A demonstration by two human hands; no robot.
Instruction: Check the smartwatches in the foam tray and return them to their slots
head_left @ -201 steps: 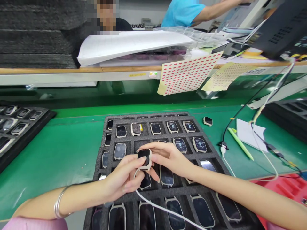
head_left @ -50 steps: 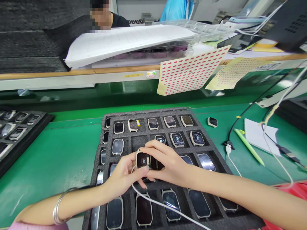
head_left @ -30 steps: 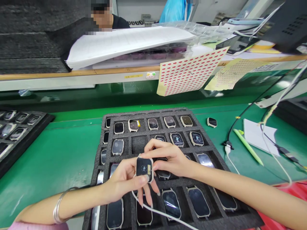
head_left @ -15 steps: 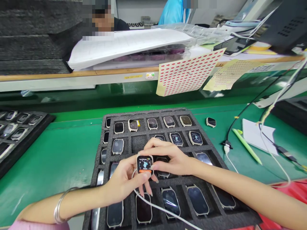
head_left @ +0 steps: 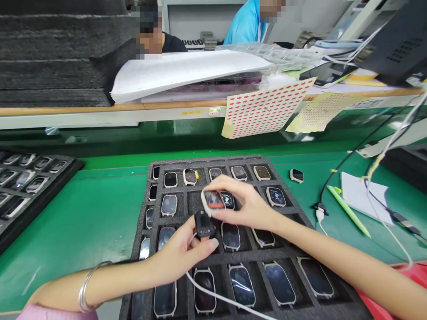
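My left hand (head_left: 180, 249) is closed round a small black charging dock (head_left: 204, 226) with contact pins on its face. A white cable (head_left: 222, 298) trails from this hand across the front. My right hand (head_left: 250, 204) grips a smartwatch body (head_left: 212, 200) by its edges, just above the dock and apart from it. The watch is tilted, its lit screen blurred with an orange-red band. Beneath both hands lies a black foam tray (head_left: 230, 160) with several strapless watches in its pockets. A lit watch (head_left: 228, 200) shows behind my right fingers.
A single watch (head_left: 296, 175) lies right of the tray, near a green pen (head_left: 348, 212), white paper (head_left: 365, 195) and hanging cables. Another watch tray (head_left: 71, 165) is at left. Overhead, a shelf (head_left: 160, 111) holds papers and foam stacks. Two people are beyond it.
The watch has come off the dock in my left hand. My right hand has lifted it up and tilted it, uncovering the dock's face. The view has shifted slightly.
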